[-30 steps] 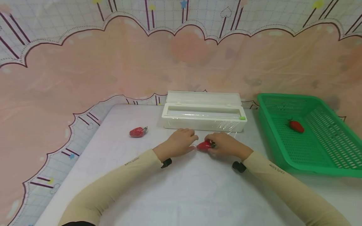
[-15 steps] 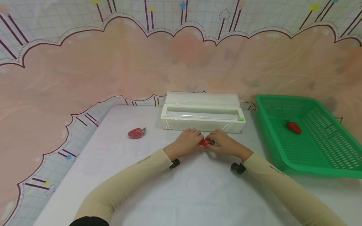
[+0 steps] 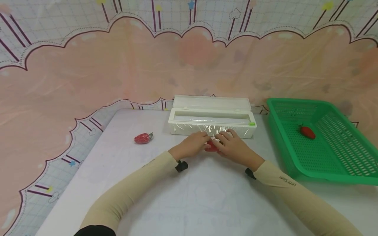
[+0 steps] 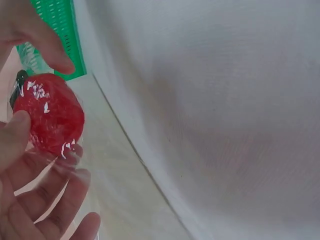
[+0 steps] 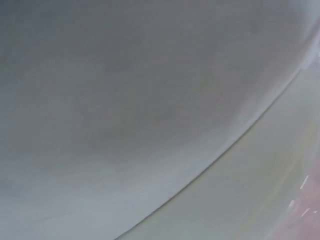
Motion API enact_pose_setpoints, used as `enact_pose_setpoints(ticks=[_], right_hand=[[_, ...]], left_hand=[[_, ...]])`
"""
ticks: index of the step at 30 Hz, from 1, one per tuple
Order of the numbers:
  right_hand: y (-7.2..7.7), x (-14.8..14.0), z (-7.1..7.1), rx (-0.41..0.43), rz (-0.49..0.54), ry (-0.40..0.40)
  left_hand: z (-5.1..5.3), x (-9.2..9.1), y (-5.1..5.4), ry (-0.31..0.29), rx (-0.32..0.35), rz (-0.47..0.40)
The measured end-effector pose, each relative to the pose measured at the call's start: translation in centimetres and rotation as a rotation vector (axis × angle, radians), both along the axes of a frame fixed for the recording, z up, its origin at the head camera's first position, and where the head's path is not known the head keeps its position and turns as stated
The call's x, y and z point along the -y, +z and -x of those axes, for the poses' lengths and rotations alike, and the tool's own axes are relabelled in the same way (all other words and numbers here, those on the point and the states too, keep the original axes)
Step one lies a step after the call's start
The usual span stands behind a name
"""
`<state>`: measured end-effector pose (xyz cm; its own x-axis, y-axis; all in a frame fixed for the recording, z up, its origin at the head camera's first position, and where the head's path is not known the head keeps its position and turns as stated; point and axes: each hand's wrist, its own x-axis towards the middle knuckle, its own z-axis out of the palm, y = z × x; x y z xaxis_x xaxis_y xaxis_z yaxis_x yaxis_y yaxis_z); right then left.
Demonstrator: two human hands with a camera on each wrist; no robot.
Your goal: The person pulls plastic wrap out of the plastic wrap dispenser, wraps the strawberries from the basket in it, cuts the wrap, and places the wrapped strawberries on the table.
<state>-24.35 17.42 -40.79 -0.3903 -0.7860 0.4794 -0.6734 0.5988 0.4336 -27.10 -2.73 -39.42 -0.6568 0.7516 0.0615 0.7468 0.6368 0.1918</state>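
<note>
Shiny red strawberry (image 4: 52, 115) in clear film (image 4: 68, 148), sitting between left grip (image 3: 192, 144), pinching it, and right grip (image 3: 236, 147), loosely spread.

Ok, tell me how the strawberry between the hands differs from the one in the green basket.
The held strawberry has glossy clear film around it; the basket strawberry shows none that I can make out.

The left hand pinches the held strawberry, while the basket strawberry lies untouched in the green basket.

In the head view, the held strawberry is partly hidden; the basket strawberry is not.

Both are red.
</note>
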Motion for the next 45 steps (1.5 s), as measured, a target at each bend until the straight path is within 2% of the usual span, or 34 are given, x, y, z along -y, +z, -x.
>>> enact_pose_setpoints(ticks=[3, 6, 8, 11, 14, 17, 19, 21, 23, 26, 28, 30, 33, 37, 45], right_hand=[[-0.2, 0.0, 0.3, -0.069, 0.014, 0.021], [-0.3, -0.1, 0.5, -0.063, 0.045, 0.016], [-0.3, -0.1, 0.6, -0.035, 0.059, 0.0], [-0.2, -0.2, 0.6, 0.036, 0.082, -0.048], [-0.2, -0.3, 0.6, 0.127, 0.121, -0.099], [-0.2, -0.4, 0.7, 0.202, 0.181, -0.124], [-0.3, -0.5, 0.8, 0.239, 0.227, -0.128], [-0.4, -0.6, 0.9, 0.283, 0.273, -0.122], [-0.5, -0.6, 1.0, 0.335, 0.306, -0.119], [-0.6, -0.6, 1.0, 0.419, 0.337, -0.125], [-0.5, -0.7, 0.9, 0.445, 0.339, -0.135], [-0.3, -0.8, 0.6, 0.432, 0.326, -0.147], [0.2, -1.0, 0.2, 0.352, 0.275, -0.164], [0.9, -1.0, -0.1, 0.275, 0.216, -0.191], [1.9, -1.4, -0.5, 0.347, 0.119, -0.372]], left_hand=[[0.3, 0.2, 0.0, 0.001, 0.058, -0.042], [0.4, 0.3, 0.1, 0.013, 0.105, -0.08], [0.2, 0.4, 0.2, 0.04, 0.089, -0.081], [-0.4, 0.4, 0.4, 0.126, -0.044, -0.072], [-1.1, 0.2, 0.5, 0.186, -0.263, -0.057], [-1.5, -0.2, 0.5, 0.147, -0.42, -0.04], [-1.7, -0.5, 0.5, 0.106, -0.452, -0.013], [-1.7, -0.9, 0.4, 0.097, -0.426, 0.007], [-1.6, -1.1, 0.3, 0.119, -0.379, 0.016], [-1.4, -1.2, 0.2, 0.149, -0.333, -0.004], [-1.3, -1.3, 0.2, 0.148, -0.31, -0.019], [-1.3, -1.3, 0.2, 0.138, -0.278, -0.03], [-1.2, -1.4, 0.2, 0.132, -0.235, -0.027], [-1.3, -1.4, 0.2, 0.143, -0.22, -0.009], [-1.4, -1.4, 0.2, 0.133, -0.27, 0.026]])
